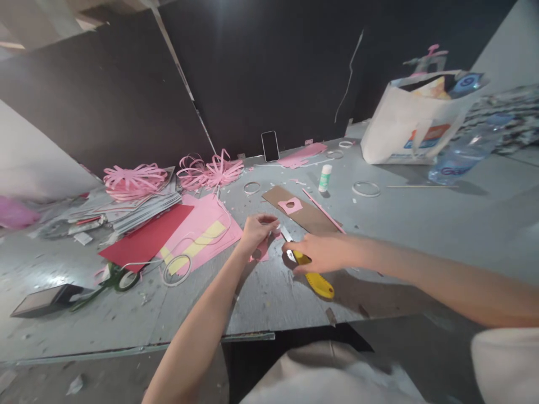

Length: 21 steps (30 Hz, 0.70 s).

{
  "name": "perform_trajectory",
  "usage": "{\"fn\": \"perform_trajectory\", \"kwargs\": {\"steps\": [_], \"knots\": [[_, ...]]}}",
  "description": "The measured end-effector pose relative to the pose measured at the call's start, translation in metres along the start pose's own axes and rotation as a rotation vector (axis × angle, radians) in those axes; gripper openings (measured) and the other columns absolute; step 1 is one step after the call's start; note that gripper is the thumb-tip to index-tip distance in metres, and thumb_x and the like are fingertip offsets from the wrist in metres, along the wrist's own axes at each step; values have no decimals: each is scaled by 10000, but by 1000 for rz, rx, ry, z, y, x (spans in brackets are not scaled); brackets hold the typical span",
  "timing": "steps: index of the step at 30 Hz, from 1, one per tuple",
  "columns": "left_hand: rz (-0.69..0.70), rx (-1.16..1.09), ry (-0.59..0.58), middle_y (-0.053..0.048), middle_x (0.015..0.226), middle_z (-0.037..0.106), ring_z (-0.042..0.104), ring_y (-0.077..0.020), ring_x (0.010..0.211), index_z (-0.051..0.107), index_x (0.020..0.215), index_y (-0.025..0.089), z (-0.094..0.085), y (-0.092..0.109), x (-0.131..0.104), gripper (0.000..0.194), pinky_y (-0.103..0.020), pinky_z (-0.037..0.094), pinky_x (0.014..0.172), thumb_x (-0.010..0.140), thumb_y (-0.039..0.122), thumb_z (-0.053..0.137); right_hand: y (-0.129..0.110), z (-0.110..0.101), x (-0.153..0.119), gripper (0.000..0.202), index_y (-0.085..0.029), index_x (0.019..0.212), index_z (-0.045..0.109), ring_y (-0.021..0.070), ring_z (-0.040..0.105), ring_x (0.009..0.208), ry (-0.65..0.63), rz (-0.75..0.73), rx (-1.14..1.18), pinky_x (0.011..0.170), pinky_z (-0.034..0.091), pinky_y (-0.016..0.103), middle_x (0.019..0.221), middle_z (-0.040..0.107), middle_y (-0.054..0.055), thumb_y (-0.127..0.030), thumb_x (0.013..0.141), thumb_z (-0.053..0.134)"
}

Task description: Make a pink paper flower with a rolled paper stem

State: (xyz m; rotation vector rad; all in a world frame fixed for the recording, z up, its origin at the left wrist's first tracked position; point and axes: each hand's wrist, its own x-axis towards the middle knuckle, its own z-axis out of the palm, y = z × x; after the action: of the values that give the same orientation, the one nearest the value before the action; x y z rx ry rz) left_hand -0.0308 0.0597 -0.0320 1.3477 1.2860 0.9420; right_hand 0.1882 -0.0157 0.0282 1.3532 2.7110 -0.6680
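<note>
My left hand (260, 229) is closed in a pinch at the table's middle. Between its fingertips is a small pale pink piece, too blurred to make out fully. Beneath that hand lies a pink paper scrap (263, 253), partly hidden by the wrist. My right hand (315, 252) has its fingers around a yellow utility knife (319, 285). The knife's metal blade end points toward my left fingertips, and its handle slants toward the table's front edge. Just behind my hands, a pink paper piece with a hole (297, 206) rests on a brown cardboard strip (273, 196).
Left are pink and red sheets (147, 235), green-handled scissors (112, 280), a wire coil (177, 280), and pink paper-strip loops (135, 177) on stacked paper. Behind stand a phone (270, 147) and a glue stick (325, 178). A white bag (387, 123) and water bottle (467, 157) stand right.
</note>
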Motion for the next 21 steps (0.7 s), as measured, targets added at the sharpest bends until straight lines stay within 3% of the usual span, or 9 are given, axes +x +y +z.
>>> {"fn": "perform_trajectory", "kwargs": {"steps": [3,5,8,11,13,16,18,21], "knots": [[23,22,3,-78,755,757,592,-137,558,834,910,153,0,-1,1,264,-301,467,590,759,348,929,5,-3,-2,50,-297,925,694,182,523,516,-4,-9,-9,538,305,319,641,615,-3,-337,896,702],[29,57,4,-80,786,767,532,-110,522,839,900,156,0,-2,2,263,-292,421,553,767,368,919,15,-11,-1,39,-281,887,684,172,540,538,10,-5,35,542,322,315,643,637,-7,-263,855,697],[5,77,-1,-58,733,738,477,-96,500,842,894,163,0,0,1,280,-279,371,523,774,408,907,42,-22,1,238,-283,1139,715,166,585,595,180,-34,196,590,404,302,728,699,-12,-268,923,618],[-8,74,-1,-50,722,724,483,-99,511,842,884,165,0,2,-2,293,-274,377,531,765,425,909,72,-18,4,458,-276,1439,623,187,692,758,369,-135,293,721,521,314,962,784,27,-245,995,511],[-19,83,0,-46,705,717,472,-96,501,841,887,162,0,3,-2,301,-272,367,524,757,424,910,88,-10,6,455,-261,1412,653,221,737,928,438,-232,181,858,565,351,1109,793,70,-194,978,535],[-30,91,-2,-42,684,715,450,-91,483,837,895,162,0,4,-2,294,-268,342,505,760,416,898,98,2,10,438,-208,1323,695,273,728,1136,439,-355,-43,981,576,419,1245,762,140,-73,948,512],[-27,86,3,-44,686,720,455,-95,486,834,888,168,-1,3,-2,290,-267,333,500,763,423,892,98,7,11,436,-185,1325,683,289,730,1140,429,-358,-130,963,589,441,1235,756,161,-46,961,488],[-26,90,11,-52,713,735,472,-103,501,835,872,174,-1,3,-2,297,-270,335,507,739,430,907,94,11,11,281,-200,1281,674,291,747,1040,471,-310,-118,907,595,433,1111,771,141,-169,1035,540]]}}
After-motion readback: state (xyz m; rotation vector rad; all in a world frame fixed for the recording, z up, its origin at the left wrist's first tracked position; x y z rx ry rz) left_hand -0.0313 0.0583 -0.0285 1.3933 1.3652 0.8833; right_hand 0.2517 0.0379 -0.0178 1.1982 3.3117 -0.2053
